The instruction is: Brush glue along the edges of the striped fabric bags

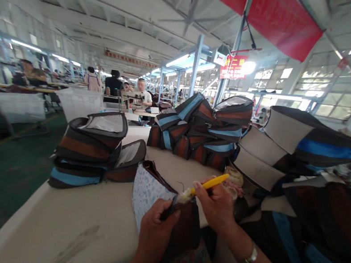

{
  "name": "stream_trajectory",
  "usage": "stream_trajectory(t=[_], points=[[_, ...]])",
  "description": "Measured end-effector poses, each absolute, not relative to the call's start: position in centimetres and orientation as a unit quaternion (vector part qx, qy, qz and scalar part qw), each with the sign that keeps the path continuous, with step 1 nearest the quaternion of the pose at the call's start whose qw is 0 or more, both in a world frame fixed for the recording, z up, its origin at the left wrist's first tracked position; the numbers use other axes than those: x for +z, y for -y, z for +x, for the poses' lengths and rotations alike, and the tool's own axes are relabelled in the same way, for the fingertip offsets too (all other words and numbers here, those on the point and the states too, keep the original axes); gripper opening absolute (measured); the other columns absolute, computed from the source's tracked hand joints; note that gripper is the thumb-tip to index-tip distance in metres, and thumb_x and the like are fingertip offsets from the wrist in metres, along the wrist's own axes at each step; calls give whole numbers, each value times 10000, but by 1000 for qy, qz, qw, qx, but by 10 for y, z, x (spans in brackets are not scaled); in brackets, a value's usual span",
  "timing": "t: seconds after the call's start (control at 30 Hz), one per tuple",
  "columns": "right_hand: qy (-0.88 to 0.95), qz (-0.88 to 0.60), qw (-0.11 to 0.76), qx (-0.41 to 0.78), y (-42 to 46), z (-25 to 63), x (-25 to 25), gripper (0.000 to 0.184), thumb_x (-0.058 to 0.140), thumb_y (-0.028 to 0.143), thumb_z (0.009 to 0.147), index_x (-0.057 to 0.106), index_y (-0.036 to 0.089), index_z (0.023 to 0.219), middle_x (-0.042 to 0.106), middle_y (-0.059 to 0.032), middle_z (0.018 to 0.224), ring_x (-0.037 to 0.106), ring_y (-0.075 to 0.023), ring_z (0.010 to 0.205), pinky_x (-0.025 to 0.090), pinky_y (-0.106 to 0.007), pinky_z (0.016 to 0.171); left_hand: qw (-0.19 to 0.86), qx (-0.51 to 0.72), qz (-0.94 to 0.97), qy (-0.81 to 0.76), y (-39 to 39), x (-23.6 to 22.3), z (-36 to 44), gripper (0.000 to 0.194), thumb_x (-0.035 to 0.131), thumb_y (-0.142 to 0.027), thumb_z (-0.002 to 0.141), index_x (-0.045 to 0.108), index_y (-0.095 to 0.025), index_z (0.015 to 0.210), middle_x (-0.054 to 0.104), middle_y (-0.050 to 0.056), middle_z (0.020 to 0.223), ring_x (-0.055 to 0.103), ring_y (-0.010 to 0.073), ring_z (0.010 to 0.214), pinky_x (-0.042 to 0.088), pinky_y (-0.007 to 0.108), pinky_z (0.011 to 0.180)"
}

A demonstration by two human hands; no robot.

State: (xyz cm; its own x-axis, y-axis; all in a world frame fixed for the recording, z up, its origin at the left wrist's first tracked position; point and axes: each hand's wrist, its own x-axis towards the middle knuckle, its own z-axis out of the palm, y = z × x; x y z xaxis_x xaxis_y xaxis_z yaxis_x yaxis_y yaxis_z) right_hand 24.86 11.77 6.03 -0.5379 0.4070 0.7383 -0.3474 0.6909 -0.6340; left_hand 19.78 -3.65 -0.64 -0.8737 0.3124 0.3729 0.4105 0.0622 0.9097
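In front of me is a dark brown bag (186, 224) with a pale blue patterned side (144, 192) and an opening along its top edge. My left hand (156, 228) grips the bag's upper corner between thumb and fingers. Held in my right hand (216, 207) is a yellow-handled brush (216, 181). The brush's pale, fuzzy end is at the bag's corner, just above my left fingertips; whether it touches the fabric is hard to tell.
A stack of striped bags (90, 152) stands left on the pale table (98, 222). More bags (196, 130) are piled at the back, with large bags (295, 148) to the right. Co-workers (141, 93) sit and stand farther off near white bins (80, 103).
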Motion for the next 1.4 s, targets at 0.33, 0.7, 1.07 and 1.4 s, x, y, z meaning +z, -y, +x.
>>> stream_trajectory(t=[0.33, 0.7, 1.07, 1.4], points=[[803, -16, 491, 336, -120, 251, 70, 250, 638, 380, 897, 602, 194, 733, 599, -4, 621, 572, -165, 545, 438, -273, 557, 234, -545, -329, 734, 33, -13, 201, 85, 588, -254, 901, 639, -207, 851, 623, 15, 788, 617, 153, 710, 519, 256, 644], [826, -24, 447, 342, -100, 247, 89, 331, 628, 430, 884, 544, 197, 665, 502, 32, 528, 456, -129, 459, 349, -233, 444, 448, -310, -428, 721, 37, -16, 204, 151, 488, -92, 943, 624, -151, 915, 539, 36, 675, 524, 151, 606, 414, 261, 537], [891, 26, 414, 185, -101, 234, 82, 380, 566, 389, 904, 393, 221, 610, 423, 44, 500, 396, -121, 439, 269, -274, 472, 452, -261, -443, 729, 44, -20, 209, 213, 464, -95, 942, 598, -157, 789, 514, 41, 668, 489, 171, 607, 367, 305, 524], [918, 55, 370, 134, -98, 221, 85, 328, 533, 369, 924, 423, 221, 654, 470, 26, 535, 430, -137, 465, 270, -290, 503, 454, -271, -447, 721, 37, -33, 209, 185, 470, -105, 936, 602, -156, 816, 513, 36, 680, 464, 169, 610, 357, 310, 539]])
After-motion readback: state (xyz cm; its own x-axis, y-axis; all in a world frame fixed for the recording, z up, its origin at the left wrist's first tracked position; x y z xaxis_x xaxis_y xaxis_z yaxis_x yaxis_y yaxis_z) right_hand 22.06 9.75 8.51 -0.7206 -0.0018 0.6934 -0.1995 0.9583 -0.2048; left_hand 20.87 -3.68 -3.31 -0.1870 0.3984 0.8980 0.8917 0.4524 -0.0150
